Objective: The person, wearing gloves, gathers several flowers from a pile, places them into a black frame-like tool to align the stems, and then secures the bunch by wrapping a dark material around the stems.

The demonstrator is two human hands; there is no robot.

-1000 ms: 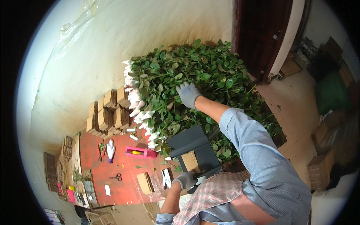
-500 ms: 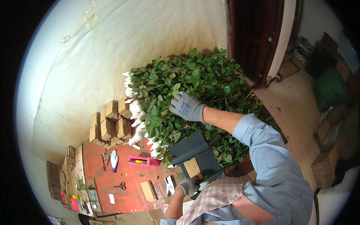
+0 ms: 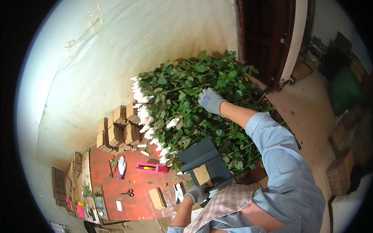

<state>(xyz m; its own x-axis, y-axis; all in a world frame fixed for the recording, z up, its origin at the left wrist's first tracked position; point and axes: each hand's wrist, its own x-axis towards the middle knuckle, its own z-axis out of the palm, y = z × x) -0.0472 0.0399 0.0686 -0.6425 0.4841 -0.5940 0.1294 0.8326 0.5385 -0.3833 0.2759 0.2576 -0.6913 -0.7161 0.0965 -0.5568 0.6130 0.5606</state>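
Note:
A large pile of leafy rose stems (image 3: 217, 79) lies ahead, white rose heads (image 3: 144, 112) lined up along its left side. My right hand (image 3: 211, 100), in a grey glove, is over the pile with its fingers curled round a rose stem. One white rose head (image 3: 173, 123) lies among the leaves, apart from the row. Close to my body, my gloved left hand (image 3: 197, 193) is closed beside a dark folded board (image 3: 202, 153); what it grips is hidden. A brown cardboard piece (image 3: 203, 174) rests on that board.
On the red table (image 3: 110, 200) are scissors (image 3: 128, 192), red-handled pruners (image 3: 113, 167), a white glove (image 3: 122, 167), a pink tape dispenser (image 3: 152, 167) and a cardboard stack (image 3: 157, 198). More cardboard stacks (image 3: 116, 134) stand against the wall. A dark door (image 3: 266, 39) is behind the pile.
My right hand has moved right across the pile, and a white rose head now shows apart from the row. My left hand stays by the board. The view has shifted slightly.

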